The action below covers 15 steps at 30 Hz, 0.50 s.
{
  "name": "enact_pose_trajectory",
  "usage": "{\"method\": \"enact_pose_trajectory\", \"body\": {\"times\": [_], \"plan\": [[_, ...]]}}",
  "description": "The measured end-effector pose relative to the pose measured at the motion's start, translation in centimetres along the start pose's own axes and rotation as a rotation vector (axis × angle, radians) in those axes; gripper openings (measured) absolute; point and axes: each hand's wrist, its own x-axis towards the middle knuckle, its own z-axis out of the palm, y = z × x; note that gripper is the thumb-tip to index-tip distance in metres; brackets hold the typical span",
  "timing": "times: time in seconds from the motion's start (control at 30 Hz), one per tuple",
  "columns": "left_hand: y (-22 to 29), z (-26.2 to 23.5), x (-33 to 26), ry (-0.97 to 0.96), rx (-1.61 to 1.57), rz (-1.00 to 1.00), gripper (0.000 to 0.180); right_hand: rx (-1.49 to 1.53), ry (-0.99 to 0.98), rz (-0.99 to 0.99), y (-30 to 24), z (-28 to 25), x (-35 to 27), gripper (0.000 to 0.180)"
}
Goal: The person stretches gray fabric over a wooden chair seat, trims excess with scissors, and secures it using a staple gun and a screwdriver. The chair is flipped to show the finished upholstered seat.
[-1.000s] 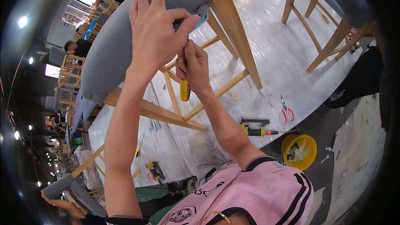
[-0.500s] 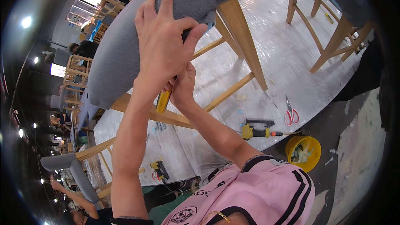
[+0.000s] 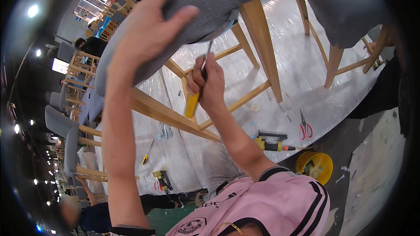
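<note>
A grey upholstered chair (image 3: 199,15) with wooden legs stands tilted on the plastic-covered table in front of me. My left hand (image 3: 142,28) is raised over its rounded grey part, fingers apart and holding nothing; I cannot tell whether it touches the fabric. Below the padding edge, my right hand (image 3: 210,81) grips a yellow-handled tool (image 3: 191,105). Its narrow metal end points up toward the chair's underside, where a light-blue strip (image 3: 228,27) shows. Whether it is a knife or a screwdriver is unclear.
Right of the chair lie red-handled scissors (image 3: 305,126) and a yellow-black staple gun (image 3: 271,143). A yellow bucket (image 3: 323,166) holds scraps. A screwdriver (image 3: 148,154) and a second staple gun (image 3: 162,180) lie at left. Another grey chair (image 3: 334,57) stands at right. Co-workers are nearby.
My left hand has moved left, away from the padding edge. My right hand, with the yellow-handled tool, has moved right and up, coming out from behind the left wrist.
</note>
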Motion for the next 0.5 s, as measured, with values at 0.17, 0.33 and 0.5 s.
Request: {"method": "enact_pose_trajectory", "body": {"times": [0.17, 0.33, 0.5], "plan": [[-6.0, -2.9, -0.4, 0.045, 0.192, -0.244, 0.078, -0.449, 0.105, -0.027, 3.6, -11.2, -7.6, 0.045], [-7.5, -2.8, -1.3, -0.005, -0.014, -0.241, 0.082, -0.242, -0.310, -0.915, -9.5, -4.0, -1.0, 0.040], [-6.3, -2.3, -0.7, 0.007, -0.011, -0.202, 0.079, -0.206, -0.506, -1.330, -18.3, 5.3, 3.3, 0.043]]}}
